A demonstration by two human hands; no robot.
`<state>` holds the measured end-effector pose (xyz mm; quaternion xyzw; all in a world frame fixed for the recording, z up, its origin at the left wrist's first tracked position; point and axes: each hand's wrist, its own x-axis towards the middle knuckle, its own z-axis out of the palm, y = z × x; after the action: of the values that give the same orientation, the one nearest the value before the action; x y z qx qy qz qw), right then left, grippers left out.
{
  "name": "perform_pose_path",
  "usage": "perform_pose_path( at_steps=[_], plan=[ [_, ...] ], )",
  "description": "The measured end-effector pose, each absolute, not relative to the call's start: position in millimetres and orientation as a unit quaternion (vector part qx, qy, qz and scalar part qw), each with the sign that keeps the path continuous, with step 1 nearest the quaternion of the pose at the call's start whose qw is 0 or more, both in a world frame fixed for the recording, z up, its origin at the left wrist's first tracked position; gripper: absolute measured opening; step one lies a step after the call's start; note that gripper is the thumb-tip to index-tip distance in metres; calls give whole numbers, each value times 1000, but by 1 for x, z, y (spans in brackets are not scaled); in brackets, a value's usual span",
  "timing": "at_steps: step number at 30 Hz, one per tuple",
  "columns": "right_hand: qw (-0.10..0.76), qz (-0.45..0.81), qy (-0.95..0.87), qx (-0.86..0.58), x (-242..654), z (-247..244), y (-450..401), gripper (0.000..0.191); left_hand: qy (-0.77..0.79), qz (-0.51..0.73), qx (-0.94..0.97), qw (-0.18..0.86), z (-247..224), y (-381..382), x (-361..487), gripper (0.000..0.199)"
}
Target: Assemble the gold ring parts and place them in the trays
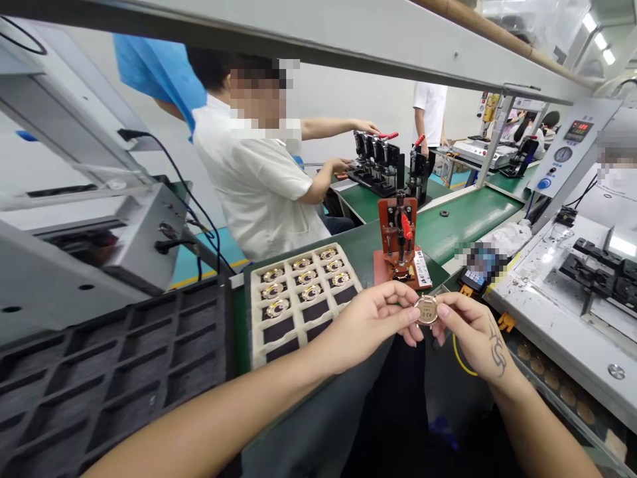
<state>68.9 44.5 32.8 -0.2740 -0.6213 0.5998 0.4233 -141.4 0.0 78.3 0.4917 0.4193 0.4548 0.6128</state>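
Between my two hands is a gold-toned watch case (426, 311), its back turned up toward me with small markings and a CE sign on it. My left hand (381, 315) pinches its left side between thumb and fingers. On the opposite edge, my right hand (465, 325) grips it the same way. Just beyond the hands stands a red-brown toggle press (397, 229) with a red handle and a white label on its base. To the left lies a cream tray (253, 299) with several watch cases in its compartments.
A black compartment tray (114, 358) fills the left side. At the right are a phone-like device (480, 265) and a white machine (542, 285). Across the green bench (468, 222), a co-worker in a white shirt (263, 192) handles black clamps (378, 166). A grey beam (308, 40) crosses overhead.
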Motion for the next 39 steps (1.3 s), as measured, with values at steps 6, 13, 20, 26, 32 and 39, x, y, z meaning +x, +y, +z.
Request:
perform_pose_path(
  at_steps=[6,13,20,26,32,39],
  plan=[
    [424,633,-599,-247,75,35,42,25,407,457,452,648,83,-2,-136,44],
    [423,665,-568,-237,79,35,39,21,391,460,434,668,84,-5,-131,42],
    [425,674,-556,-236,78,35,37,22,394,467,424,668,84,-5,-130,42],
    [426,660,-575,-228,79,35,35,19,389,473,442,656,84,-8,-132,37],
    [428,636,-598,-235,81,39,32,18,375,478,470,640,85,-9,-133,31],
    [430,623,-608,-241,81,39,33,19,371,480,481,633,85,-10,-133,29]
  ],
)
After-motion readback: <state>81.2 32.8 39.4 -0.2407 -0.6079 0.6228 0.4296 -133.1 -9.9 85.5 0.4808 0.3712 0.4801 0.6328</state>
